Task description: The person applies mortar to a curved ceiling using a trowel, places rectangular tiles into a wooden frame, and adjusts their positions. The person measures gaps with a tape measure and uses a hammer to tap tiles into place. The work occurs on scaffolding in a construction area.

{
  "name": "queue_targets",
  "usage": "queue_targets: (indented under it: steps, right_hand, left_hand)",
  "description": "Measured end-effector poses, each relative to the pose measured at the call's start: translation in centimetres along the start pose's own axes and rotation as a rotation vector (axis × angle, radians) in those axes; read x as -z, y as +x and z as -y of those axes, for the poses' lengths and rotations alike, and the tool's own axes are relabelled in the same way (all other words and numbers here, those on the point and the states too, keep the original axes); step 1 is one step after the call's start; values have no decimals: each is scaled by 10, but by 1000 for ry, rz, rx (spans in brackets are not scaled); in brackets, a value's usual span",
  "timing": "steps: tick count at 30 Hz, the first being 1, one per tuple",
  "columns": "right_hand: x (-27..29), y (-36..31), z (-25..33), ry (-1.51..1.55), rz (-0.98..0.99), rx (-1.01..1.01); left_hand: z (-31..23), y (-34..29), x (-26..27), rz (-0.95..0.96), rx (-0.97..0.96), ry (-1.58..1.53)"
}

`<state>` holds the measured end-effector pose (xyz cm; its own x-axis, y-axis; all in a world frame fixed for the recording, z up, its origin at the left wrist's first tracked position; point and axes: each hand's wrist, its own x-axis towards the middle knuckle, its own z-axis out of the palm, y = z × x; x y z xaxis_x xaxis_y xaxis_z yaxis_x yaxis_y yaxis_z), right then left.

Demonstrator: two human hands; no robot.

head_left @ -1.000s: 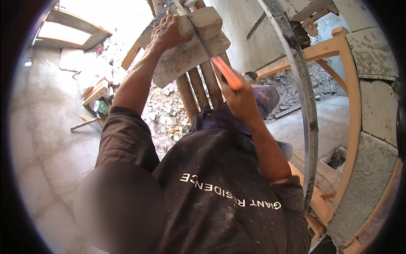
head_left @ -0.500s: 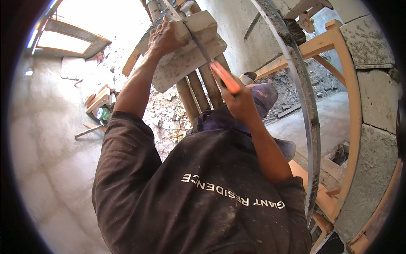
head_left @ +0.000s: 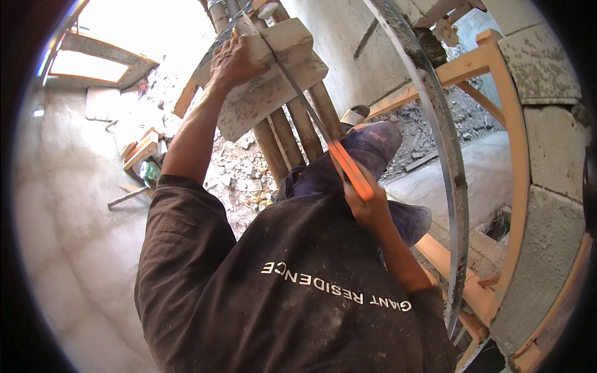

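My right hand (head_left: 367, 202) is closed round the orange handle of a handsaw (head_left: 289, 79), close to my lap. Its long blade runs away from me across a pale concrete block (head_left: 292, 46), crossing the top to the right of my left hand. On that block my left hand (head_left: 236, 62) presses down, fingers reaching toward its far edge. A small orange-tipped stick (head_left: 234, 31) shows by those fingers; its kind is unclear. Under the block lies another pale slab (head_left: 242, 115), tilted on several round wooden poles (head_left: 272, 149).
Broken rubble (head_left: 233, 174) covers the ground beneath the poles. To the right, a metal bar (head_left: 451, 143) rises near a timber frame (head_left: 513, 143) and a block wall (head_left: 553, 149). Timber scraps (head_left: 143, 152) lie at left on a grey floor (head_left: 81, 236).
My right hand has drawn the saw back toward my body, so more blade shows on the near side of the block. The left hand stays on the block.
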<state>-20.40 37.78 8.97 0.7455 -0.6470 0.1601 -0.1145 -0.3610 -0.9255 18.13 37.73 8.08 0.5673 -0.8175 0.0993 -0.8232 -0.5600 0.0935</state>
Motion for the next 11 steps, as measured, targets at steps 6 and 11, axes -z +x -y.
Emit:
queue_targets:
  steps: [6,11]
  right_hand:
    - [-20,85,-4,21,77,-198]
    - [-12,72,14,85,-13,28]
  left_hand:
    - [-15,10,12,132,25,-26]
    - [-1,8,-1,82,35,-21]
